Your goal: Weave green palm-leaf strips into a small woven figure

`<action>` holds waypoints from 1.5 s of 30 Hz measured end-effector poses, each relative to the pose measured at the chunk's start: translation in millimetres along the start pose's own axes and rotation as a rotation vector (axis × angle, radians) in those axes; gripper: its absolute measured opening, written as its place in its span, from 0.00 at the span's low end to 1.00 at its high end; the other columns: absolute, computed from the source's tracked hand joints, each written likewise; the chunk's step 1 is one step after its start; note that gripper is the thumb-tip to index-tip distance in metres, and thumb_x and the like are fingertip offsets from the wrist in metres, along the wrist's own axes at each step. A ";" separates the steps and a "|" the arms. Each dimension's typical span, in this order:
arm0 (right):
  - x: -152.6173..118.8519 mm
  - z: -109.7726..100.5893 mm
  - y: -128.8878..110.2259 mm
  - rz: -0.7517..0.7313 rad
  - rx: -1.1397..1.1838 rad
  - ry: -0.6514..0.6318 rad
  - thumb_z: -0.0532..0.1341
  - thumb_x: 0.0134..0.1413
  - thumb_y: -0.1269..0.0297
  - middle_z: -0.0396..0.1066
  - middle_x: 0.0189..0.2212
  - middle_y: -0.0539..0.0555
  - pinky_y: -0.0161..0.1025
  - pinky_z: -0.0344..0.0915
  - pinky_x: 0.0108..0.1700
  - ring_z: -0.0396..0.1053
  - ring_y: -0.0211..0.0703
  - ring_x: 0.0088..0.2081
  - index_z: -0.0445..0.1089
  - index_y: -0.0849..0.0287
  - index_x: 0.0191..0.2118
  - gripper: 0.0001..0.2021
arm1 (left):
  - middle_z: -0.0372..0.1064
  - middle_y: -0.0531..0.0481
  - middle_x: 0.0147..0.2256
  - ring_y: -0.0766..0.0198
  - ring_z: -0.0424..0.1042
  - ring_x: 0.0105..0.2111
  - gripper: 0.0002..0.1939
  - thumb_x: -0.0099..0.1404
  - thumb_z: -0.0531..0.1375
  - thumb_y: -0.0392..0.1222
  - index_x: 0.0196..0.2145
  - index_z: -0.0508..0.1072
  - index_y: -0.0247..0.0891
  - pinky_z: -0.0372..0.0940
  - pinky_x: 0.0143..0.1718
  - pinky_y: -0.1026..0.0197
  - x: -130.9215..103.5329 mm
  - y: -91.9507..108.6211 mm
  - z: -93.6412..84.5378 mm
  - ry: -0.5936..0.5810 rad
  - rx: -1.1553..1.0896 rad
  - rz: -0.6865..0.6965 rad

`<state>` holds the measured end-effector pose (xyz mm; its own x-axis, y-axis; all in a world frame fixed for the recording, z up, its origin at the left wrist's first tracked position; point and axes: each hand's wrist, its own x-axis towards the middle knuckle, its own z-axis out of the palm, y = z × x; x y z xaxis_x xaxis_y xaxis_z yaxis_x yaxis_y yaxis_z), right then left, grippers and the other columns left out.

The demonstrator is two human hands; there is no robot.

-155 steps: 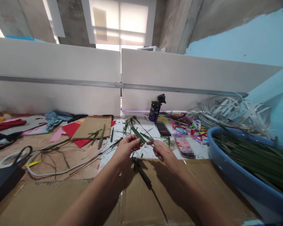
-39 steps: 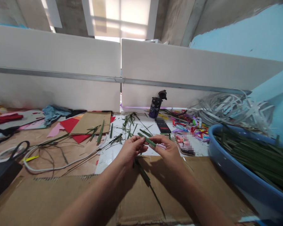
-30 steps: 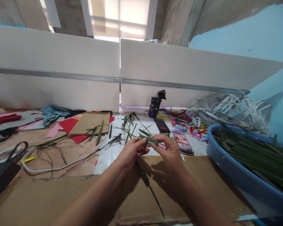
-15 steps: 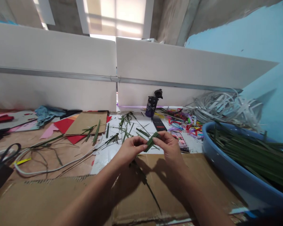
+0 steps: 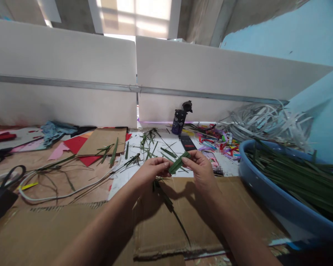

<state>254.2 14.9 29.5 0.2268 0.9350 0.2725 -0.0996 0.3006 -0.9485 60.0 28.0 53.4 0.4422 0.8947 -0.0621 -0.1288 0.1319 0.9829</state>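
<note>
Between my hands, above the cardboard sheet (image 5: 211,207), is a short folded piece of green leaf (image 5: 179,163). My right hand (image 5: 202,168) pinches its upper right end, with the thumb on top. My left hand (image 5: 154,170) is closed at the lower left end, thumb and fingers together at the leaf's edge. Its curled fingertips are partly hidden. Below the left hand, a dark green leaf scrap with a thin tail (image 5: 169,203) lies on the cardboard.
On the right stands a blue basin (image 5: 249,177) full of long green leaves (image 5: 296,184). Leaf scraps (image 5: 150,142), a phone (image 5: 187,143) and a dark bottle (image 5: 179,122) lie or stand beyond my hands. Coloured ribbon bits (image 5: 230,146) and white strapping (image 5: 255,123) sit back right; a white cord (image 5: 72,197) lies left.
The leaf piece now shows more of its flat face, tilted up to the right. My left thumb has drawn back from its top to its edge. The view has shifted slightly.
</note>
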 end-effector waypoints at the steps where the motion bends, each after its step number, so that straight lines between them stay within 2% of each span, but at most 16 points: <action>1: 0.0 0.0 -0.2 0.000 0.001 0.004 0.74 0.45 0.56 0.74 0.28 0.49 0.43 0.67 0.37 0.69 0.44 0.31 0.73 0.53 0.32 0.12 | 0.74 0.49 0.29 0.61 0.71 0.31 0.11 0.56 0.72 0.49 0.29 0.82 0.39 0.65 0.40 0.59 0.2 0.2 -0.6 -0.003 0.004 0.001; 4: 0.2 0.7 0.2 -0.007 0.003 0.018 0.75 0.44 0.56 0.74 0.27 0.48 0.42 0.67 0.36 0.69 0.44 0.31 0.73 0.54 0.31 0.13 | 0.75 0.48 0.30 0.62 0.71 0.31 0.12 0.55 0.73 0.49 0.30 0.82 0.38 0.65 0.40 0.59 1.4 -0.8 -1.7 -0.025 0.025 0.010; 7: 0.8 1.3 2.1 -0.020 0.005 0.018 0.75 0.43 0.57 0.73 0.26 0.47 0.40 0.66 0.35 0.68 0.42 0.30 0.74 0.54 0.31 0.13 | 0.75 0.50 0.30 0.63 0.69 0.31 0.12 0.51 0.74 0.43 0.32 0.81 0.37 0.63 0.38 0.60 3.1 -3.4 -0.8 -0.038 0.047 0.011; 12: 1.1 0.1 5.6 -0.034 0.012 0.006 0.75 0.44 0.59 0.73 0.26 0.46 0.39 0.64 0.35 0.67 0.41 0.29 0.74 0.54 0.31 0.11 | 0.71 0.54 0.28 0.65 0.66 0.30 0.10 0.50 0.71 0.39 0.31 0.78 0.37 0.60 0.37 0.61 3.8 -7.3 3.5 0.005 0.082 0.048; 16: -2.1 2.0 4.6 -0.042 0.008 -0.001 0.75 0.44 0.59 0.70 0.24 0.45 0.39 0.63 0.34 0.66 0.40 0.28 0.73 0.54 0.28 0.11 | 0.72 0.53 0.30 0.64 0.67 0.32 0.10 0.52 0.71 0.42 0.32 0.78 0.37 0.60 0.38 0.60 3.9 -9.5 5.5 0.008 0.106 0.083; 20: 3.1 -4.4 4.2 -0.040 -0.082 -0.102 0.74 0.50 0.54 0.74 0.26 0.48 0.41 0.67 0.39 0.70 0.44 0.32 0.75 0.54 0.29 0.12 | 0.71 0.53 0.29 0.64 0.65 0.31 0.12 0.55 0.71 0.48 0.30 0.77 0.38 0.58 0.35 0.60 7.7 -12.0 5.0 0.036 0.126 0.127; 22: 13.1 -17.2 6.7 -0.037 -0.244 -0.132 0.67 0.59 0.48 0.78 0.30 0.51 0.43 0.68 0.42 0.74 0.48 0.35 0.77 0.54 0.35 0.14 | 0.69 0.54 0.27 0.64 0.63 0.29 0.12 0.54 0.71 0.48 0.28 0.76 0.38 0.57 0.34 0.60 10.1 -11.4 2.5 0.084 0.139 0.136; 23: 19.1 -25.7 8.9 -0.033 -0.380 -0.115 0.61 0.66 0.47 0.80 0.34 0.54 0.44 0.69 0.43 0.76 0.50 0.39 0.78 0.54 0.41 0.17 | 0.69 0.54 0.27 0.64 0.63 0.29 0.12 0.53 0.71 0.47 0.28 0.76 0.38 0.57 0.34 0.60 10.9 -10.5 0.5 0.108 0.140 0.135; 25: 30.0 -43.5 15.0 -0.025 -0.865 -0.099 0.54 0.71 0.53 0.82 0.41 0.55 0.43 0.69 0.44 0.78 0.50 0.43 0.78 0.54 0.47 0.17 | 0.72 0.52 0.29 0.63 0.65 0.31 0.12 0.53 0.71 0.46 0.32 0.78 0.38 0.59 0.35 0.60 12.0 -8.0 -4.6 0.148 0.117 0.127; 27: 36.3 -56.8 22.4 0.010 -1.037 -0.104 0.60 0.66 0.62 0.83 0.43 0.57 0.44 0.66 0.45 0.78 0.53 0.45 0.79 0.56 0.43 0.10 | 0.74 0.51 0.31 0.62 0.67 0.33 0.12 0.53 0.71 0.45 0.34 0.79 0.38 0.60 0.37 0.60 12.6 -5.9 -9.7 0.168 0.086 0.114; 29: 37.6 -61.3 29.7 0.029 -1.149 -0.146 0.63 0.59 0.71 0.83 0.44 0.58 0.43 0.64 0.47 0.77 0.55 0.47 0.80 0.56 0.39 0.07 | 0.73 0.50 0.31 0.61 0.67 0.33 0.11 0.53 0.71 0.44 0.34 0.79 0.39 0.61 0.37 0.60 13.2 -5.2 -13.6 0.175 0.074 0.109; 33: 34.9 -48.9 38.2 0.041 -1.304 -0.166 0.61 0.58 0.79 0.80 0.49 0.65 0.46 0.60 0.54 0.74 0.59 0.54 0.80 0.60 0.44 0.13 | 0.70 0.51 0.30 0.62 0.65 0.31 0.10 0.55 0.70 0.43 0.33 0.76 0.39 0.60 0.35 0.60 14.8 -7.7 -15.6 0.144 0.062 0.116; 37: 34.8 -37.0 36.5 0.071 -1.348 -0.115 0.59 0.59 0.80 0.78 0.50 0.67 0.47 0.59 0.56 0.73 0.61 0.56 0.78 0.62 0.46 0.15 | 0.70 0.51 0.30 0.63 0.64 0.31 0.09 0.57 0.69 0.43 0.33 0.75 0.39 0.59 0.34 0.60 14.6 -9.8 -14.6 0.113 0.043 0.132; 41: 36.4 -40.2 30.4 0.108 -1.246 -0.040 0.56 0.63 0.77 0.74 0.54 0.68 0.44 0.62 0.49 0.75 0.57 0.51 0.75 0.60 0.47 0.13 | 0.69 0.53 0.30 0.64 0.66 0.31 0.09 0.58 0.69 0.43 0.33 0.73 0.39 0.61 0.35 0.61 12.2 -8.6 -13.4 0.118 0.031 0.126; 43: 38.3 -43.5 27.9 0.135 -1.136 -0.011 0.54 0.64 0.73 0.76 0.49 0.66 0.43 0.63 0.44 0.76 0.53 0.45 0.72 0.59 0.45 0.10 | 0.72 0.51 0.31 0.65 0.67 0.29 0.10 0.60 0.68 0.43 0.34 0.71 0.40 0.62 0.34 0.61 11.6 -8.3 -12.7 0.106 0.014 0.104; 45: 39.9 -44.6 26.3 0.172 -0.993 -0.005 0.53 0.64 0.68 0.77 0.40 0.60 0.42 0.64 0.38 0.75 0.49 0.35 0.69 0.57 0.43 0.08 | 0.75 0.49 0.33 0.66 0.66 0.27 0.09 0.62 0.67 0.43 0.35 0.70 0.40 0.61 0.32 0.62 12.4 -9.5 -12.2 0.091 -0.002 0.081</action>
<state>303.8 51.8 8.2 0.2815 0.9523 0.1178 0.7221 -0.1294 -0.6796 55.9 43.1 41.2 0.3476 0.9376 0.0019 -0.1624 0.0582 0.9850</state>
